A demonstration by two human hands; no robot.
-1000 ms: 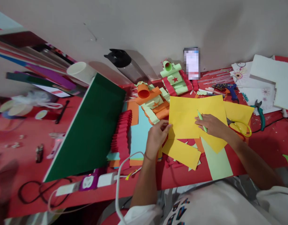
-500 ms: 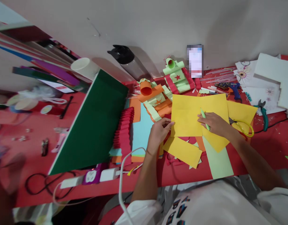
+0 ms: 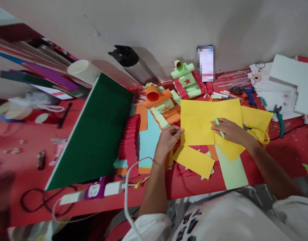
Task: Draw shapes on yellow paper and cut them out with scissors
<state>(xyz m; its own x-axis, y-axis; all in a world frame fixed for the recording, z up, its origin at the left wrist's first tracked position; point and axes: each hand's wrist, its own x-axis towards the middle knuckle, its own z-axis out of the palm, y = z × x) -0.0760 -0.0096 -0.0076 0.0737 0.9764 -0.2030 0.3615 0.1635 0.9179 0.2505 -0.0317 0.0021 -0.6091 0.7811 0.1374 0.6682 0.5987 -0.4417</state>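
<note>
A creased sheet of yellow paper [image 3: 197, 125] lies flat in front of me. At its left edge my left hand [image 3: 168, 138] pinches the paper between thumb and fingertips. My right hand [image 3: 227, 130] rests on the sheet's right part, closed round a light green pen [image 3: 219, 126] that points up and away. Below the sheet lies a smaller yellow strip [image 3: 194, 161] over paper scraps. Pale green paper [image 3: 232, 167] sticks out under the yellow pieces. Yellow-handled scissors [image 3: 259, 134] lie just right of my right wrist, on another yellow piece.
Orange [image 3: 166, 108] and green paper rolls [image 3: 187, 80] stand behind the sheet. A green board [image 3: 91, 134] leans at the left, beside a power strip [image 3: 93, 190] and white cable [image 3: 127, 187]. Teal pliers [image 3: 280, 122], a glue gun [image 3: 249, 95] and a phone [image 3: 206, 63] are farther right and back.
The whole view has shifted slightly, so everything appears a little farther left. Both hands keep their places on the yellow sheet, and the pen stays in my right hand.
</note>
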